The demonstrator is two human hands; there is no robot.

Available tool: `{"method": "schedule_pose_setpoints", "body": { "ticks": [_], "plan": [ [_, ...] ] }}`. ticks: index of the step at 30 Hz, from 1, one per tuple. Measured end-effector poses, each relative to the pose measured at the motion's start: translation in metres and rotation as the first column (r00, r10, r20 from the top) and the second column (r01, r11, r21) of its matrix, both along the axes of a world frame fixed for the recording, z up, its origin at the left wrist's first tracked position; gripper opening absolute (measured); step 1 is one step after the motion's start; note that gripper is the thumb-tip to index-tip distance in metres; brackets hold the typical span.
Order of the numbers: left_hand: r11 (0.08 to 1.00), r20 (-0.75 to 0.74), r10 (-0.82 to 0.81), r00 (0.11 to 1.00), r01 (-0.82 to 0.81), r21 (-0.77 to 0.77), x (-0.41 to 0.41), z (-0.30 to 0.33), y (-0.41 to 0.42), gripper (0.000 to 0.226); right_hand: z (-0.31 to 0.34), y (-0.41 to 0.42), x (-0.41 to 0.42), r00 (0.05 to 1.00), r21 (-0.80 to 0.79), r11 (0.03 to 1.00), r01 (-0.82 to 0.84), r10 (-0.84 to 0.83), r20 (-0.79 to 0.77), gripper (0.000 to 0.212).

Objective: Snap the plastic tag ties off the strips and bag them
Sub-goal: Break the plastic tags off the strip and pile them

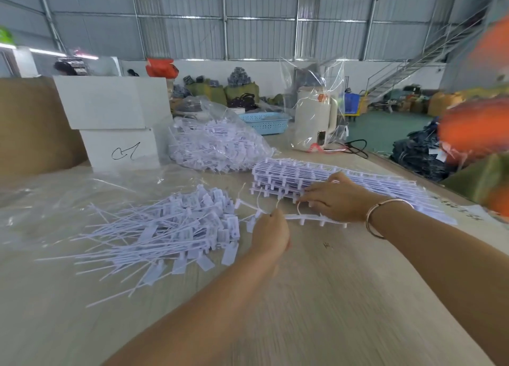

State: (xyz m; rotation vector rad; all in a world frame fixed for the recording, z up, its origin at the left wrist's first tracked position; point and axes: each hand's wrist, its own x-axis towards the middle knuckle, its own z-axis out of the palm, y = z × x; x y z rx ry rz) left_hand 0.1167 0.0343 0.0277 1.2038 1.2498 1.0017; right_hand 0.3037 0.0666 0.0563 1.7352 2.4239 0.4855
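Near the middle of the worktop [316,296], a bare white runner strip [314,219] lies flat, with the left hand [271,234] curled round its left end, thin tie tails poking up above the fingers. The right hand [334,199], a bangle [381,215] on its wrist, rests with bent fingers on the near edge of a stack of uncut strips [330,177] toward the right edge. Left of the hands lies a loose heap of snapped-off tag ties [170,233], partly on a clear plastic sheet [55,200]. Toward the far edge sits a clear bag [217,142] full of ties, beside white boxes [115,117].
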Motion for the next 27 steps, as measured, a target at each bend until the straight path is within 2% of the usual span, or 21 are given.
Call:
{"method": "schedule_pose_setpoints", "body": {
  "ticks": [2, 4, 5, 7, 9, 11, 13, 15, 18, 20, 23, 27],
  "plan": [
    [0.988, 0.188, 0.039, 0.981, -0.01, -0.154, -0.001, -0.003, -0.004, 0.032, -0.003, -0.004, -0.002, 0.998, 0.027, 0.999, -0.029, 0.027, 0.053, 0.041],
    [0.948, 0.434, 0.063, 0.899, 0.082, -0.309, 0.006, -0.002, -0.007, 0.024, -0.005, -0.008, -0.007, 0.997, 0.045, 0.997, -0.069, 0.067, 0.037, 0.037],
    [0.933, 0.5, 0.04, 0.865, 0.147, -0.329, 0.012, -0.001, -0.009, 0.017, -0.007, -0.009, -0.009, 0.995, 0.048, 0.995, -0.092, 0.09, 0.04, 0.034],
    [0.921, 0.526, -0.02, 0.85, 0.22, -0.32, 0.025, -0.001, -0.013, 0.009, -0.012, -0.01, -0.009, 0.993, 0.042, 0.993, -0.108, 0.105, 0.062, 0.031],
    [0.922, 0.552, 0.006, 0.834, 0.209, -0.326, 0.039, -0.004, -0.015, 0.009, -0.014, -0.01, -0.004, 0.991, 0.047, 0.992, -0.12, 0.117, 0.062, 0.029],
    [0.928, 0.587, 0.05, 0.808, 0.179, -0.326, 0.05, -0.008, -0.017, 0.033, -0.014, -0.011, 0.003, 0.989, 0.049, 0.988, -0.146, 0.145, 0.036, 0.028],
    [0.941, 0.631, 0.097, 0.77, 0.135, -0.309, 0.057, -0.009, -0.018, 0.06, -0.014, -0.014, 0.012, 0.984, 0.039, 0.986, -0.163, 0.16, 0.079, 0.028],
    [0.946, 0.637, 0.134, 0.759, 0.094, -0.311, 0.059, -0.007, -0.018, 0.066, -0.013, -0.019, 0.018, 0.978, 0.028, 0.987, -0.161, 0.156, 0.14, 0.03],
    [0.961, 0.53, 0.1, 0.842, 0.056, -0.27, 0.05, -0.008, -0.012, 0.071, -0.015, -0.021, 0.028, 0.962, -0.007, 0.99, -0.143, 0.141, 0.235, 0.039],
    [0.972, 0.496, 0.077, 0.865, 0.047, -0.232, 0.038, -0.01, -0.007, 0.075, -0.01, -0.026, 0.034, 0.949, -0.014, 0.99, -0.139, 0.137, 0.283, 0.05],
    [0.983, 0.454, 0.061, 0.889, 0.025, -0.182, 0.025, -0.012, -0.002, 0.066, -0.006, -0.027, 0.039, 0.901, 0.131, 0.944, -0.303, 0.239, 0.362, 0.068],
    [0.982, 0.408, 0.026, 0.913, 0.053, -0.18, 0.029, -0.01, 0.0, 0.06, -0.014, -0.029, 0.044, 0.916, 0.126, 0.964, -0.235, 0.177, 0.359, 0.066]
  ]
}}
